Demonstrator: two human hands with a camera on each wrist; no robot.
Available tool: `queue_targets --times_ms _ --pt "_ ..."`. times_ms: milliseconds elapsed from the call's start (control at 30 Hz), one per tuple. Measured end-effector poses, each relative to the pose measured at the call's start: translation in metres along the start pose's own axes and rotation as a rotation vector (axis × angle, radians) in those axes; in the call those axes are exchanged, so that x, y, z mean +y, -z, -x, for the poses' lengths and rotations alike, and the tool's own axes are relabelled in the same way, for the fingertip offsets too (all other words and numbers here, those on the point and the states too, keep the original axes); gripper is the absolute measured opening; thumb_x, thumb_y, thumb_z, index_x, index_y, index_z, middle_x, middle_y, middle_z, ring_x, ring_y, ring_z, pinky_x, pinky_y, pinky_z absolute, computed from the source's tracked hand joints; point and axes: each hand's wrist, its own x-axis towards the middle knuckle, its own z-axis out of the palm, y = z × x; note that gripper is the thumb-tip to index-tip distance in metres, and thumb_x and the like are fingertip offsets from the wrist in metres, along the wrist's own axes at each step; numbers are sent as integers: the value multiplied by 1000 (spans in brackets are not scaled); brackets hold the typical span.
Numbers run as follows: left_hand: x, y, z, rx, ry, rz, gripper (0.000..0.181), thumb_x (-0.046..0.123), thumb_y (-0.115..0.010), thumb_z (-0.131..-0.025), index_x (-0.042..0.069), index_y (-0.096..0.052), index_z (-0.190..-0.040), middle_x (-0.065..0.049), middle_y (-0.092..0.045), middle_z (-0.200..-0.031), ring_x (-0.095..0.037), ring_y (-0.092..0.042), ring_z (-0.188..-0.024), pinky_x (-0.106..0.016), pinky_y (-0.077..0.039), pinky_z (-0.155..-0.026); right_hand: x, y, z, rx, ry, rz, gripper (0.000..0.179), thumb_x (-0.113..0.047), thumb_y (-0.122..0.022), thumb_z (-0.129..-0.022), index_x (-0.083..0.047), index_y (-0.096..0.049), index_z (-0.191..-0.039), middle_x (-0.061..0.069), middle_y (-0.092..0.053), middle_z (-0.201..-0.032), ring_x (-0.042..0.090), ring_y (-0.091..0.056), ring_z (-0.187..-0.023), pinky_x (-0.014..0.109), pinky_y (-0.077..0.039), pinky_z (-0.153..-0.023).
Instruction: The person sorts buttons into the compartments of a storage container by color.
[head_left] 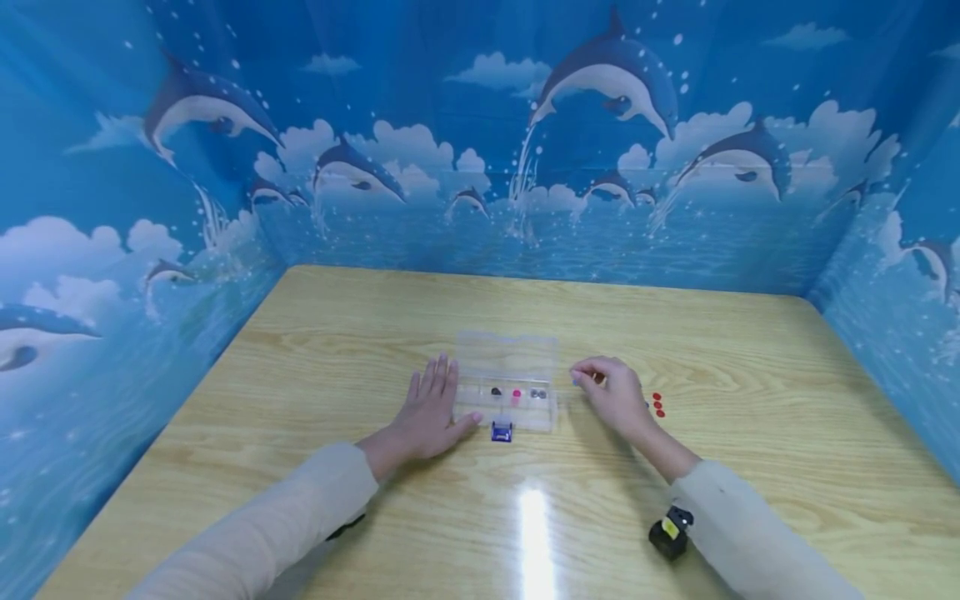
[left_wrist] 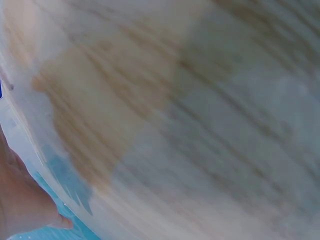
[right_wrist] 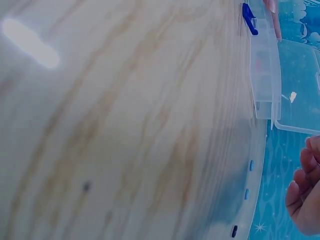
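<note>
A clear plastic compartment box (head_left: 517,417) lies with its lid (head_left: 507,357) raised at the back. Inside it are a black piece (head_left: 496,392), pink pieces (head_left: 517,394) and grey round pieces (head_left: 538,394). My left hand (head_left: 429,417) lies flat along the box's left side, fingers straight, thumb over its front left corner. To the right of the box, my right hand (head_left: 611,396) pinches a small blue piece (head_left: 575,382) between thumb and fingertips. In the right wrist view the box (right_wrist: 264,65) stands beyond the curled fingers of the right hand (right_wrist: 307,190).
Several small red discs (head_left: 657,406) lie right of my right hand. Small blue pieces (right_wrist: 251,165) and a dark one (right_wrist: 234,231) rest on the wooden table (head_left: 360,333). A blue latch (head_left: 502,432) juts from the box's front. A dolphin-print curtain (head_left: 450,225) surrounds the table's far sides.
</note>
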Motion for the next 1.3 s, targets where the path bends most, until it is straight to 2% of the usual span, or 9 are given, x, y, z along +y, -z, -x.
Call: queue_targets --times_ms 300,567,700,900,1033,1167,1300 --pt "1 1 2 6 -1 7 85 56 -31 -94 -1 3 -147 -22 9 -154 -37 6 -143 -50 1 -116 6 3 1 -8 -13 22 12 -8 -62 -87 -1 -70 -93 10 -67 -82 19 -55 -80 24 -44 -69" --pt "0 1 1 2 -5 13 86 57 -31 -94 -1 4 -147 -22 9 -154 -37 6 -143 -50 1 -116 11 5 0 4 31 30 13 -8 -62 -87 0 -70 -93 11 -68 -81 19 -55 -78 24 -45 -67" --pt "-1 -1 0 4 -3 11 86 57 -31 -94 -1 4 -147 -22 9 -154 -37 6 -143 -50 1 -116 15 5 -2 -5 18 24 15 -9 -62 -87 0 -70 -97 10 -66 -82 20 -55 -79 22 -45 -65" --pt "-2 -2 -1 9 -3 4 86 58 -30 -94 -1 4 -147 -22 9 -154 -37 6 -143 -50 1 -116 20 5 -4 -39 -16 20 22 -7 -66 -84 2 -68 -104 11 -64 -82 22 -55 -81 20 -44 -67" --pt "-2 -2 -1 10 -5 4 86 58 -30 -94 -1 3 -147 -22 9 -154 -37 6 -143 -50 1 -116 25 5 -8 -59 11 26 29 -8 -71 -80 4 -67 -106 10 -62 -77 22 -53 -79 23 -44 -68" --pt "-3 -3 -1 7 -6 -1 86 59 -29 -94 -1 4 -147 -22 10 -154 -37 6 -143 -50 1 -116 29 6 -11 -117 36 46 34 -10 -73 -78 2 -66 -109 9 -60 -76 21 -51 -77 28 -41 -71" --pt "-3 -3 -1 15 -9 0 87 59 -30 -94 -1 3 -147 -22 9 -154 -37 6 -143 -50 1 -116 30 7 -13 -174 39 56 37 -13 -74 -77 1 -66 -111 8 -59 -77 19 -48 -74 28 -37 -70"
